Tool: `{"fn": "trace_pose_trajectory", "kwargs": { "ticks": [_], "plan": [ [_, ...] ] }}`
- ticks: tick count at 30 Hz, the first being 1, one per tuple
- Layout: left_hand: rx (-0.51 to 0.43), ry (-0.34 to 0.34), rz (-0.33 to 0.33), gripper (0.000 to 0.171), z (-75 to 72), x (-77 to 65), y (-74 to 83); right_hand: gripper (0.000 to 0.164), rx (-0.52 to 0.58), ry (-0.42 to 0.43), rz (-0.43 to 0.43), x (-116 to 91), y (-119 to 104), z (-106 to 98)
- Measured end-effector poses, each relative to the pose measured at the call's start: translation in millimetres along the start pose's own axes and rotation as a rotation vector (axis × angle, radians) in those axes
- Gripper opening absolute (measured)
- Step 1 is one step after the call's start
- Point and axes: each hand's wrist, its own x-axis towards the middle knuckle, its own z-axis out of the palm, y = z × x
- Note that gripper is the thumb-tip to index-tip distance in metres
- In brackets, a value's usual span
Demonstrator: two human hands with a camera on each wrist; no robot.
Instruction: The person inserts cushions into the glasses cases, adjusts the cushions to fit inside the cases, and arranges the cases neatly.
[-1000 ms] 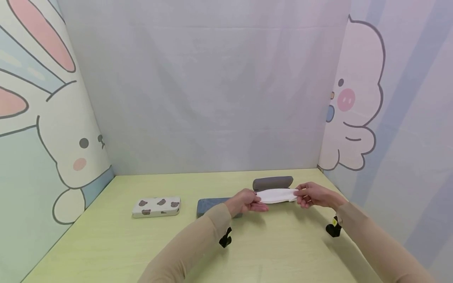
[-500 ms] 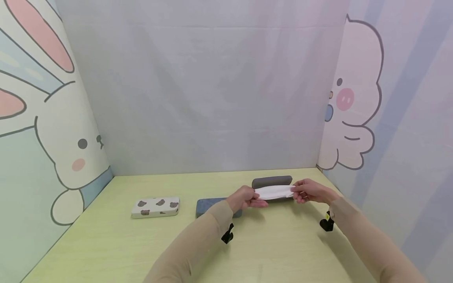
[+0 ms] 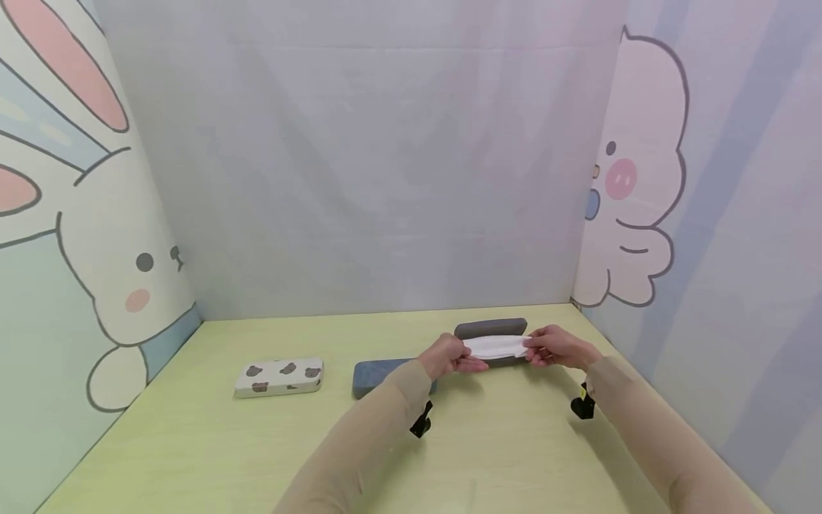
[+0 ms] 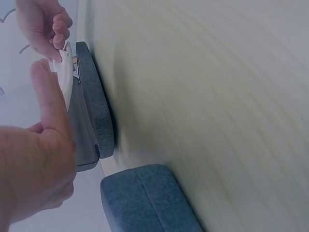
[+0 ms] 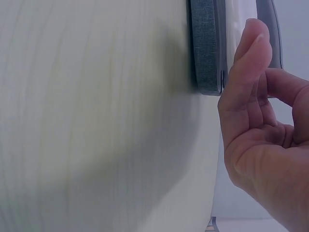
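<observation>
A folded white cloth [image 3: 496,347] is stretched between both hands, directly over an open grey-blue glasses case [image 3: 491,328] with its lid standing up at the back. My left hand [image 3: 449,355] pinches the cloth's left end. At its right end, the fingers and thumb of my right hand [image 3: 556,347] do the same. In the left wrist view, the white cloth [image 4: 64,77] lies at the mouth of the case [image 4: 94,101]. The right wrist view has the cloth [image 5: 236,29] between the lid and the case's lower half. Most of the case's inside is hidden.
A closed blue glasses case [image 3: 375,375] lies left of my left hand, partly covered by the forearm. Farther left is a white case with brown bear patches [image 3: 280,377]. The pale yellow table [image 3: 501,442] ends at a grey back curtain [image 3: 385,178] and cartoon-printed side walls.
The cloth, held at both ends, has moved back and down from in front of the open case to over it. The right hand has shifted left. The view has drifted slightly right.
</observation>
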Motion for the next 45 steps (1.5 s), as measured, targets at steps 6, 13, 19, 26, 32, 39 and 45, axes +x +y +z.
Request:
{"fn": "trace_pose_trajectory", "kwargs": {
  "ticks": [6, 13, 19, 26, 32, 39, 45],
  "plan": [
    [-0.004, 0.013, 0.005, 0.051, 1.3, 1.7, -1.8, 0.011, 0.005, 0.005, 0.005, 4, 4, 3],
    [-0.011, 0.028, 0.000, 0.048, 1.8, 2.1, -2.0, 0.014, -0.027, 0.035, 0.017, 5, 5, 4],
    [-0.014, 0.054, -0.006, 0.046, 2.5, 1.0, -3.3, 0.014, -0.045, 0.064, 0.030, 10, 9, 4],
    [0.004, 0.098, 0.009, 0.044, 3.6, 6.2, -8.2, 0.015, -0.056, 0.080, 0.022, 13, 11, 5],
    [0.041, 0.124, 0.012, 0.040, 5.2, 9.6, -9.6, 0.019, -0.108, 0.123, 0.044, 13, 10, 7],
    [0.093, 0.196, 0.046, 0.040, 10.9, 7.4, -14.0, 0.021, -0.172, 0.162, 0.034, 13, 8, 10],
    [0.148, 0.278, 0.056, 0.039, 16.9, 10.3, -17.0, 0.021, -0.245, 0.208, 0.017, 13, 8, 13]
  ]
}}
